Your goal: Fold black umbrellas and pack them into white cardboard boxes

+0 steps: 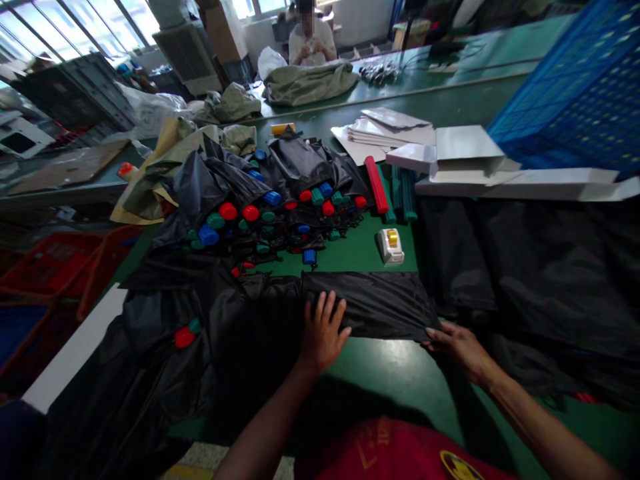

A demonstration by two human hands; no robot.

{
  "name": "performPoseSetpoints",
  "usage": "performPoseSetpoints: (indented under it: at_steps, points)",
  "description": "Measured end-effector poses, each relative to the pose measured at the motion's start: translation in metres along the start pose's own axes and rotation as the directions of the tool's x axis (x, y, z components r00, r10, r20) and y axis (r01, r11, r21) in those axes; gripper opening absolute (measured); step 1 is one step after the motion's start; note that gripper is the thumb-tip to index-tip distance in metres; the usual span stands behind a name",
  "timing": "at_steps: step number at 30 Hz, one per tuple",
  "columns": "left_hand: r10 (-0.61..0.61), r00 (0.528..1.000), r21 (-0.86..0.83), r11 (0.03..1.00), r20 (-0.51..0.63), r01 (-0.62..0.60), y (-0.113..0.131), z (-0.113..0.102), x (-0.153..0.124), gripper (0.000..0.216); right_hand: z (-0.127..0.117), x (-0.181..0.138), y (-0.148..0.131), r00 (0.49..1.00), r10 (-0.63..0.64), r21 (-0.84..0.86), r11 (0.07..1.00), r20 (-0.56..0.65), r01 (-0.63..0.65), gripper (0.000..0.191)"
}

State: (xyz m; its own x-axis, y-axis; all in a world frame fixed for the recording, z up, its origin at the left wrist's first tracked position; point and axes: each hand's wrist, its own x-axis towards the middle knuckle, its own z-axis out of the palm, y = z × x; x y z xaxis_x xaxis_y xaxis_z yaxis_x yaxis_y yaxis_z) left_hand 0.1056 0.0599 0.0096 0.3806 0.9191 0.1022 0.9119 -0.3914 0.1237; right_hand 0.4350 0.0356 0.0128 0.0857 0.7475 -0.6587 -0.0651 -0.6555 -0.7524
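A long black fabric bag (383, 303) lies across the green table in front of me. My left hand (323, 333) rests on its left part with the fingers spread and flat. At the bag's right end, my right hand (457, 347) pinches the lower corner between thumb and fingers. Black bags with red, green and blue ridged ends (227, 212) are piled beyond my left hand. More black fabric (170, 373) is heaped to the left, and flat black bags (540, 267) are stacked on the right.
Past the bag sits a white tape dispenser (391, 247) with yellow tape. Red sticks (377, 185) and green sticks (403, 193) lie behind it. White cardboard boxes (467, 153) and a blue crate (575, 93) stand at the back right. A person (313, 43) sits across the table.
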Motion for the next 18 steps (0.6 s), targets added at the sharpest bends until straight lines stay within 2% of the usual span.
performPoseSetpoints:
  at_steps: [2,3,6,10,15,18]
  points:
    - [0.152,0.987,-0.048,0.988,0.059,-0.149,0.004,0.001,-0.001,0.061,-0.001,-0.001,-0.004,1.0,0.027,-0.026,0.999,0.005,-0.027,0.045]
    - [0.178,0.982,-0.065,0.983,0.069,-0.174,0.004,0.004,-0.003,0.061,-0.001,-0.002,-0.007,0.999,0.035,-0.062,0.997,0.003,-0.035,0.045]
    - [0.152,0.987,-0.114,0.983,0.052,-0.146,0.001,0.014,-0.014,0.062,-0.002,-0.007,-0.013,1.0,0.004,-0.198,0.98,0.0,-0.004,0.046]
    - [0.128,0.989,-0.182,0.977,0.078,-0.112,-0.006,0.023,-0.03,0.049,-0.003,-0.011,-0.013,1.0,-0.015,-0.288,0.958,0.027,0.022,0.049]
    - [0.029,0.989,-0.175,0.985,0.146,-0.003,-0.012,0.019,-0.029,0.051,-0.003,-0.007,-0.006,0.999,-0.022,-0.243,0.97,-0.041,0.012,0.047]
    - [0.008,0.97,-0.153,0.988,0.243,0.031,-0.012,0.014,-0.017,0.029,0.0,-0.002,-0.006,0.999,-0.013,-0.235,0.972,-0.046,0.002,0.046]
